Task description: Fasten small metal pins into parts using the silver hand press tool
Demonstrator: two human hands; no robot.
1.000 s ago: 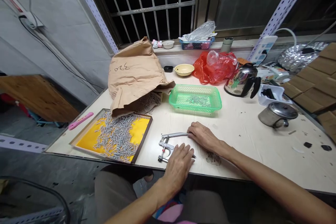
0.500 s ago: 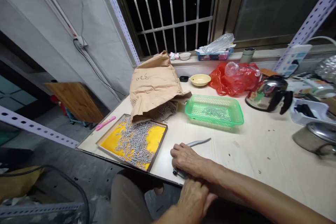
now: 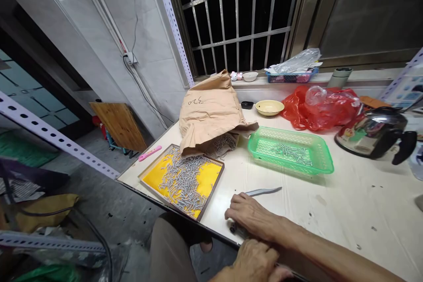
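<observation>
My right hand (image 3: pixel 248 215) rests at the table's front edge with its fingers curled down. Under it shows the dark round end of a tool (image 3: pixel 233 228); the rest is covered. Beyond the knuckles lies a thin, curved grey tool (image 3: pixel 264 191), its near end hidden by the hand. Just below, my left hand (image 3: pixel 254 259) is bent at the edge, fingers closed; what they hold, if anything, is hidden. Left of both hands stands a shallow yellow-bottomed tray (image 3: pixel 211 202) with many small silvery, ridged metal pieces (image 3: pixel 185 180).
A brown paper bag (image 3: pixel 211 110) spills similar pieces at the tray's back. Some lie in a green plastic basket (image 3: pixel 322 154). Behind are a yellow bowl (image 3: pixel 269 108), red plastic bag (image 3: pixel 317 108) and steel kettle (image 3: pixel 370 132). A pink tool (image 3: pixel 150 153) lies left.
The view has swung left, so everything sits further right in the picture. Both hands stay together at the table edge, with little visible change in their pose.
</observation>
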